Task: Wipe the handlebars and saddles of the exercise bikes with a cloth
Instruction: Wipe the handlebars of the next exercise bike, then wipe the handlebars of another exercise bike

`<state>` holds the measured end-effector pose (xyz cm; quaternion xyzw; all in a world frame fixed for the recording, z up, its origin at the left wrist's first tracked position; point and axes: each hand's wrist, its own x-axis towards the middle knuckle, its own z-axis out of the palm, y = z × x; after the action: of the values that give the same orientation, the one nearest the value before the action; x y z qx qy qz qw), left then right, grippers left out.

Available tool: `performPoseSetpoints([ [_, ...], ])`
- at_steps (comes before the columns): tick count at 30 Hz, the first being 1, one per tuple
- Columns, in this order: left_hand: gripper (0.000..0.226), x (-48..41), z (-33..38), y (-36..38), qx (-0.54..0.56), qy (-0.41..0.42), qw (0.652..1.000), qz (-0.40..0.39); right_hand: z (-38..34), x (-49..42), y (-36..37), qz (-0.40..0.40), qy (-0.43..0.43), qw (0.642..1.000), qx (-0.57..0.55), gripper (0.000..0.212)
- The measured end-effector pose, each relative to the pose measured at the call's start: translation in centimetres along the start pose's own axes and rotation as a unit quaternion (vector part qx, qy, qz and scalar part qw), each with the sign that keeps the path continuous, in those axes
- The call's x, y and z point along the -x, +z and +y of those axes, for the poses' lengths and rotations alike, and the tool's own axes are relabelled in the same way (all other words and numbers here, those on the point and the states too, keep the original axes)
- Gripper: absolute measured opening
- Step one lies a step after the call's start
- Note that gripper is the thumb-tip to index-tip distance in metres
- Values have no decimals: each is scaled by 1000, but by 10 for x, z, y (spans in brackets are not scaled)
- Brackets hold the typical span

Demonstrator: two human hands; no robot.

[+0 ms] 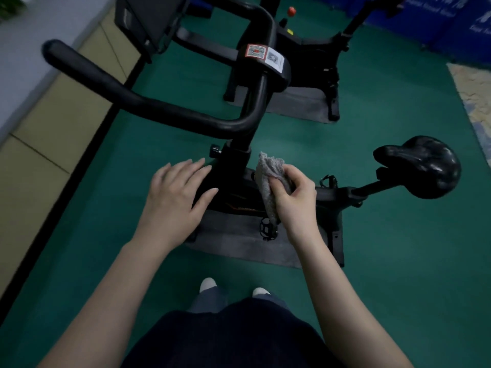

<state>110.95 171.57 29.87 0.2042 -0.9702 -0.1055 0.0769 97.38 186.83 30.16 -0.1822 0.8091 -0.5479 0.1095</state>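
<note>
A: How is the cloth [267,181] expected to handle?
B: Soft, light and limp, it is judged. It is pinched, bunched, in the right grip [295,200], between handlebar [148,104] and saddle [422,166]. The left grip [175,192] is spread, nothing held.

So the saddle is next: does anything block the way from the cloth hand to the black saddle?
Nothing visible does. The right hand holds the crumpled grey cloth left of the glossy black saddle in view; only the black seat post runs between them, seemingly below the hand.
</note>
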Motion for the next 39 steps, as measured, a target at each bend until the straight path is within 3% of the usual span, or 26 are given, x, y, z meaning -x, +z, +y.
performPoseSetpoints([
  [11,64,47,66,32,-23,-201,979,-24,25,-22,-57,-137,-80,987,21,16],
  [16,61,86,104,42,-20,-300,954,5,27,-19,-57,-241,-128,962,15,17],
  [23,62,161,132,38,-8,-461,887,31,15,10,-25,-400,-189,897,1,12],
  [32,58,263,162,30,8,-630,773,73,-7,70,19,-518,-228,824,-19,19],
  [39,56,332,198,32,0,-701,706,102,-17,145,40,-587,-258,767,-19,19],
])
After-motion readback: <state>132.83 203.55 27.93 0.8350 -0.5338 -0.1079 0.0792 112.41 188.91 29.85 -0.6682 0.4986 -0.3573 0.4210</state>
